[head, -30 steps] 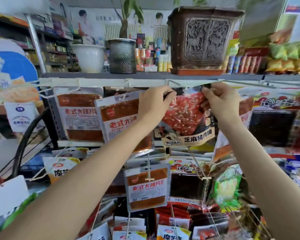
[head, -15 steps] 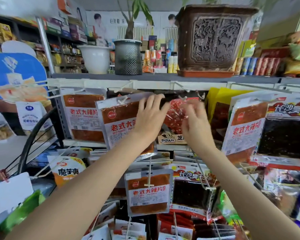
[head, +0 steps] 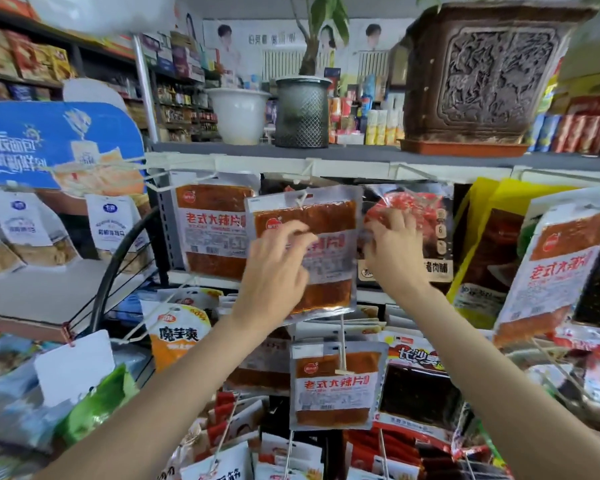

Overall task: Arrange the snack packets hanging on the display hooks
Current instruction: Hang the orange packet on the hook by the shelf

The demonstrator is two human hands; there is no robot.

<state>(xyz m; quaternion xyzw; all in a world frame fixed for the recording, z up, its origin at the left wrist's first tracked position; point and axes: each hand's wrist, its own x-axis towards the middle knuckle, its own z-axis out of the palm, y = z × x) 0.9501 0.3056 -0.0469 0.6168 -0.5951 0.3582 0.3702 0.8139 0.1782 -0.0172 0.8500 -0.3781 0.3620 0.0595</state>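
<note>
You are reaching both hands up to the top row of hooks: your left hand [head: 278,268], fingers loosely spread and gripping nothing, is resting against the brown packet [head: 305,251] hanging on its hook [head: 300,199], while your right hand [head: 394,251] is pressing on the red packet [head: 413,209] just beside it, though whether those fingers are pinching it I cannot tell. Because both packets are dangling from small punched holes, a sideways tug is risking tearing a hole or slipping one off.

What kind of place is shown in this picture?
Most likely a small grocery or convenience shop. Snack packets hang on wire display hooks, boxed goods fill the shelves behind, and a blue bread advertisement board stands at left.
</note>
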